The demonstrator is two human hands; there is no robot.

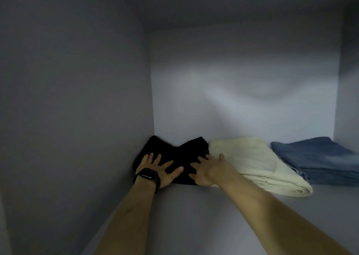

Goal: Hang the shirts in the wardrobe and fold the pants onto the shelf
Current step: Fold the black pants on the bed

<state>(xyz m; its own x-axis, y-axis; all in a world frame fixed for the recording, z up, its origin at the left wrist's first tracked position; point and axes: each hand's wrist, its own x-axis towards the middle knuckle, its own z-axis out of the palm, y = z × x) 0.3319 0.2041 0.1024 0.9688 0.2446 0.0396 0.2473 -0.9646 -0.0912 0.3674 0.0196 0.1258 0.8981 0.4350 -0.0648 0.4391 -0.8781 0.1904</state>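
three folded pants lie side by side on the shelf (194, 212): black pants (174, 157) in the left corner, cream pants (252, 161), jeans (320, 157). left hand (158, 170) and right hand (208, 170) press the black pair, each grip wide, fingers spread flat. no shirts in view.

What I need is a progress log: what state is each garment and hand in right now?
black pants: folded, on the shelf in the left rear corner, under both hands.
cream pants: folded, lying beside the black pair.
blue jeans: folded, at the shelf's right end.
left hand: fingers spread, pressing flat on the black pants.
right hand: fingers spread, resting on the black pants.
watch: strapped on the left wrist.
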